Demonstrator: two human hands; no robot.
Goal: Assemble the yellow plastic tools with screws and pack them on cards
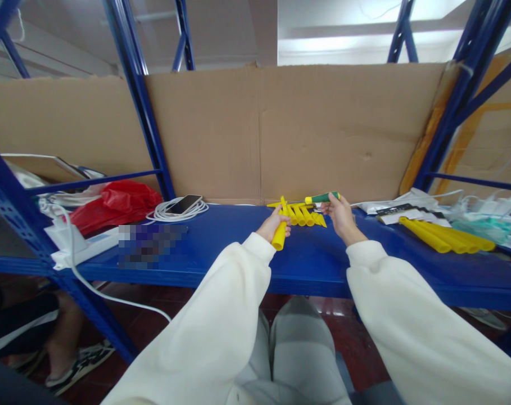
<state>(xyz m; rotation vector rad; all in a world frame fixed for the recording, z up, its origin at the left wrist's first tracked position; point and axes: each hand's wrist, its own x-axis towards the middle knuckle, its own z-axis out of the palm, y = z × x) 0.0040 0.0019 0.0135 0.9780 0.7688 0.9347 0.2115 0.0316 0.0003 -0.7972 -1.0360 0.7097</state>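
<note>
My left hand [273, 226] is wrapped round a yellow tapered plastic tube [279, 242], whose wide end points down toward me. Small yellow arms stick out at the tube's narrow top. In my right hand [342, 218] is a screwdriver [322, 198] with a green and yellow handle, held nearly level. Its thin shaft points left toward the top of the held tube; whether it touches cannot be told. Just behind and between my hands, several more yellow tubes [306, 216] lie in a row on the blue shelf top [230, 242].
More yellow tubes [444, 235] lie at the right, beside a black and white package [411, 215] and plastic bags. A phone [185, 205] rests on a coiled white cable [160, 212] at the left, near a red bag [120, 202]. Cardboard [322, 129] stands behind. A person's leg shows lower left.
</note>
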